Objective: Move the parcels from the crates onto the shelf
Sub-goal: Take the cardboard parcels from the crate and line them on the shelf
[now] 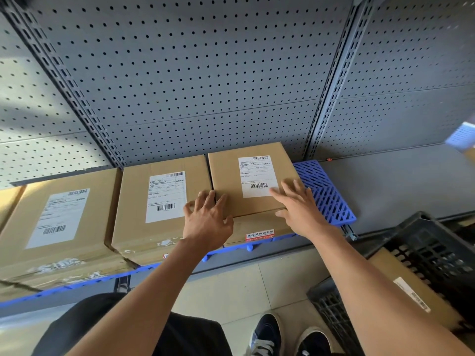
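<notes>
Three cardboard parcels with white labels lie side by side on a blue slatted mat on the low grey shelf. My left hand rests with spread fingers on the near left corner of the rightmost parcel, at the seam with the middle parcel. My right hand lies flat on that same parcel's near right part, fingertips touching its label. The left parcel sits beside them. Another parcel lies in a black crate at the right.
A grey pegboard wall with slotted uprights backs the shelf. Bare shelf extends right of the mat. A blue object shows at the far right edge. My shoes stand on the tiled floor below.
</notes>
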A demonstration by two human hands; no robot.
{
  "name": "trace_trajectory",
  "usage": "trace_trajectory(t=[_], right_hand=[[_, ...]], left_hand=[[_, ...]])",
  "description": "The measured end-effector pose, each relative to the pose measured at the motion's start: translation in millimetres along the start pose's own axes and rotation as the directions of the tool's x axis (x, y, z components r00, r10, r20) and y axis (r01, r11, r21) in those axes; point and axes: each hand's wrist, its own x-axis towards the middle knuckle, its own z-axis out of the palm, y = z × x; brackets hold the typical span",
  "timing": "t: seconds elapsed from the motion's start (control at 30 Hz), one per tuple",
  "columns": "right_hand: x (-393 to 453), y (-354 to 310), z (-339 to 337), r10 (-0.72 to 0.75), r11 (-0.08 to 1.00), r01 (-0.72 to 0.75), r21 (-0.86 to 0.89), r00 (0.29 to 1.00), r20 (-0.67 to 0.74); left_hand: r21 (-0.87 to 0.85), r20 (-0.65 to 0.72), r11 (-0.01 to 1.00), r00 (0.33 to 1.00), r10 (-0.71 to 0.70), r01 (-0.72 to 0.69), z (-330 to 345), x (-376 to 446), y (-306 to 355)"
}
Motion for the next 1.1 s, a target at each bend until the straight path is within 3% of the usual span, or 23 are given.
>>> trace_trajectory(t=[0.17,0.33,0.5,0.67,0.87,1.1], right_hand=[[-6,-11,1,0.003,0.995,-0.002,-0.098,1.000,0.014],[-13,-23,-11,-0.022,0.999,0.020,-0.025,0.997,-0.068],[-37,-36,-37,0.057,0.995,-0.046,0.084,0.990,-0.129],[-78,-22,-53,0.210,0.972,-0.194,0.132,0.970,-0.123],[-160,19,-46,0.466,0.857,-0.378,0.350,0.857,-0.217],[-265,88,-14,0.704,0.673,-0.585,0.452,0.694,-0.150]], left_hand=[[0.008,0.030,1.000,0.999,-0.015,0.015,0,1,1],[-0.021,0.042,0.999,0.999,-0.024,0.025,-5,2,2],[-0.031,0.069,1.000,0.998,0.005,-0.003,-22,-3,17],[-0.158,0.022,0.977,0.989,0.149,-0.144,-42,-11,65],[-0.236,0.037,0.917,0.940,0.339,-0.321,-49,-31,146],[-0.277,0.170,0.861,0.861,0.480,-0.426,-21,-67,249]])
